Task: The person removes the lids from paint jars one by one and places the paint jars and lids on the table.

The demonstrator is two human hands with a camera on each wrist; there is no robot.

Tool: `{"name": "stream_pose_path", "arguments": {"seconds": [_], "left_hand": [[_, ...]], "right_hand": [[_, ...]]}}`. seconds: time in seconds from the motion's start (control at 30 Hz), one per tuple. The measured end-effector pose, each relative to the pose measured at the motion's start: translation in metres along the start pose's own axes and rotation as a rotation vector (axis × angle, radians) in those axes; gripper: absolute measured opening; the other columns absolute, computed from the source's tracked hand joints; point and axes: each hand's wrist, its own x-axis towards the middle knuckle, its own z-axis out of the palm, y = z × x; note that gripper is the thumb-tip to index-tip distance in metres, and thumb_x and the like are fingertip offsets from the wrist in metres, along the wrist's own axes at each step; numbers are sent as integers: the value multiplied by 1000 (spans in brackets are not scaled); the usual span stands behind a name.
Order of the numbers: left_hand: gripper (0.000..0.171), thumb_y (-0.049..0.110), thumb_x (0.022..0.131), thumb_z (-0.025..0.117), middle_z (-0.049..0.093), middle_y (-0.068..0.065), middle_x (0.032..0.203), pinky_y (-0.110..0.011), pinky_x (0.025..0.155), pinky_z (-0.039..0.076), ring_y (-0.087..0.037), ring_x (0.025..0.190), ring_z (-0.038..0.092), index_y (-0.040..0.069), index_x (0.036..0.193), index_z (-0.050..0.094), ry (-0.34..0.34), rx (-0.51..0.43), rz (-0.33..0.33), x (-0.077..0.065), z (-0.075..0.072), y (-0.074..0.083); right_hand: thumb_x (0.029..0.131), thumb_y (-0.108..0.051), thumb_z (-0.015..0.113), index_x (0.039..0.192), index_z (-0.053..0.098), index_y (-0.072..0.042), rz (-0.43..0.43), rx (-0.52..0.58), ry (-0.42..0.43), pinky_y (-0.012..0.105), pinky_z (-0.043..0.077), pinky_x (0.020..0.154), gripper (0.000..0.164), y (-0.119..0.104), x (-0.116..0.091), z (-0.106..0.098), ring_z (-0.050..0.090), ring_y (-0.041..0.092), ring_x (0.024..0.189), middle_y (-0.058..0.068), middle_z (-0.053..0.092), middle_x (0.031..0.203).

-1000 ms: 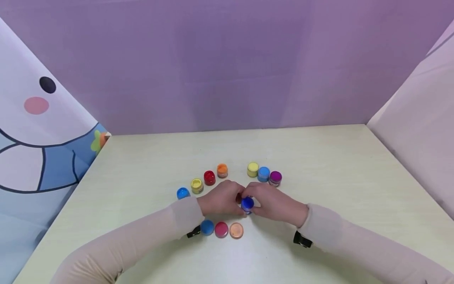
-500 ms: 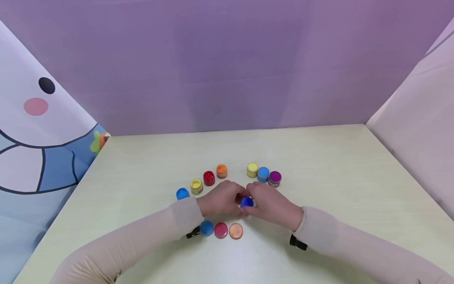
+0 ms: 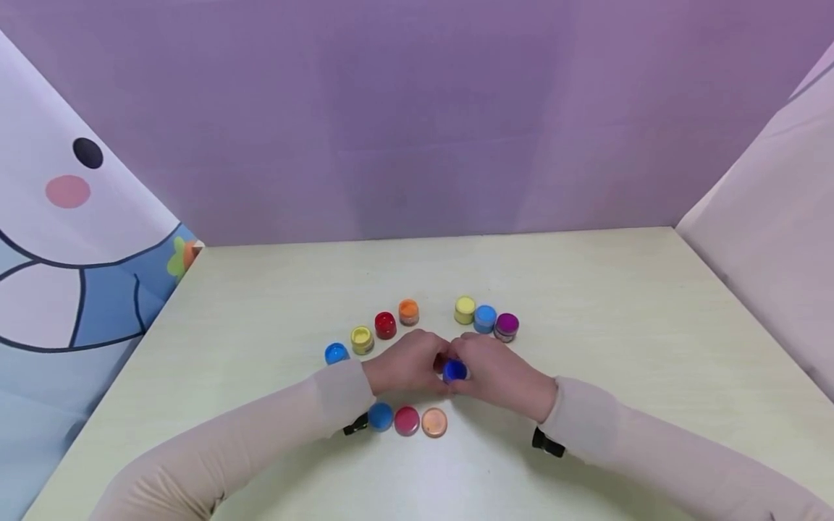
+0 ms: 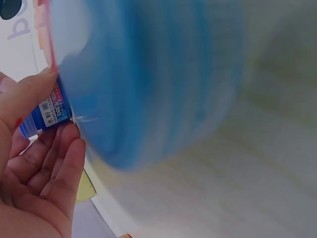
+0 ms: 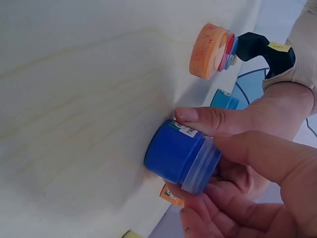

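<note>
A small dark blue paint jar [image 3: 455, 371] is between my two hands, close to the tabletop. My left hand [image 3: 407, 364] grips its blue body, the thumb lying along the label in the left wrist view. From the other side my right hand [image 3: 500, 375] pinches the clear, ridged band at the jar's top, thumb against it in the right wrist view. Whether that band is a cap or the jar's neck I cannot tell. Just below my hands lie a blue round piece [image 3: 381, 417], a pink one [image 3: 407, 420] and a peach one [image 3: 434, 422].
Behind my left hand stand orange [image 3: 408, 312], red [image 3: 385, 325], yellow [image 3: 362, 339] and light blue [image 3: 336, 353] jars. Pale yellow [image 3: 465, 310], blue [image 3: 485, 318] and purple [image 3: 506, 327] jars stand behind my right hand. A purple cloth [image 3: 443, 123] hangs beyond the table.
My right hand has swung slightly left, and its fingers have closed in further around the top of the dark blue paint jar. My left hand and the other jars have stayed put.
</note>
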Motion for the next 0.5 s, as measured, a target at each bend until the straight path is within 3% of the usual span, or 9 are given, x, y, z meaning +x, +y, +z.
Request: {"name": "stream_pose_path", "arguments": {"seconds": [0.33, 0.5], "left_hand": [[32, 22, 69, 78, 58, 16, 74, -19, 65, 44, -6, 71, 53, 21, 97, 64, 2, -5, -18, 0, 1, 1], [34, 25, 69, 78, 58, 16, 75, -19, 65, 44, -6, 71, 53, 21, 100, 64, 3, -6, -12, 0, 1, 0]], "right_hand": [[73, -11, 74, 94, 63, -7, -58, 71, -40, 22, 45, 68, 24, 4, -1, -3, 52, 11, 77, -3, 58, 87], [74, -17, 74, 92, 62, -7, -37, 93, -24, 22, 45, 64, 24, 4, -2, -3, 51, 12, 73, -3, 57, 82]]}}
